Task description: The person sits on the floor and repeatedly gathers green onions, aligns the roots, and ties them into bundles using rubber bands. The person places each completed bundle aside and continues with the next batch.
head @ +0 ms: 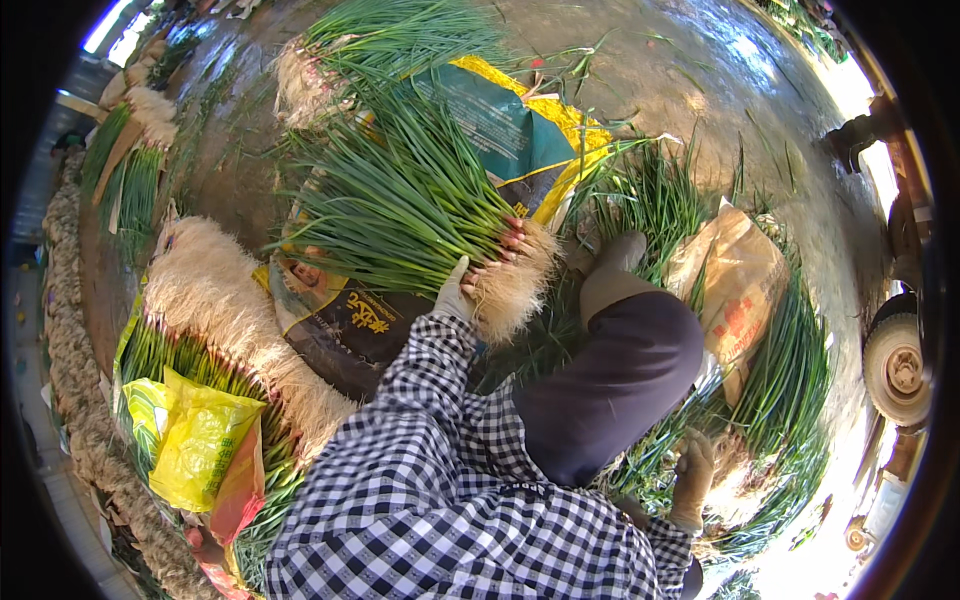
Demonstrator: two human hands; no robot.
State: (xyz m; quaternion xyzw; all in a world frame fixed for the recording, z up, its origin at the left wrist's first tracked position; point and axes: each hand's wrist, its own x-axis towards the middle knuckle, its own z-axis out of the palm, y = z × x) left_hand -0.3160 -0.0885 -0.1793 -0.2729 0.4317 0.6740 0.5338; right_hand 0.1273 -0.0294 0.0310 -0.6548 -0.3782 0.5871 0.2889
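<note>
A large bunch of green onion seedlings [405, 202] lies across printed sacks, its leaves pointing up and left. Its pale, hairy roots [517, 281] face my body. My left hand [456, 291], in a light glove, grips the near edge of the bunch beside the roots, thumb over the stems. At the lower right my right hand [694, 469], in a tan glove, is beside a loose heap of seedlings [739, 480]. Its fingers look bent, and whether they hold anything is unclear.
A long row of rooted seedlings [217, 300] lies at left, under a yellow plastic bag [206, 442]. Another bunch [315, 82] rests beyond the sacks [360, 315]. A tan sack [724, 277] covers seedlings at right. A wheel [900, 369] stands at the far right.
</note>
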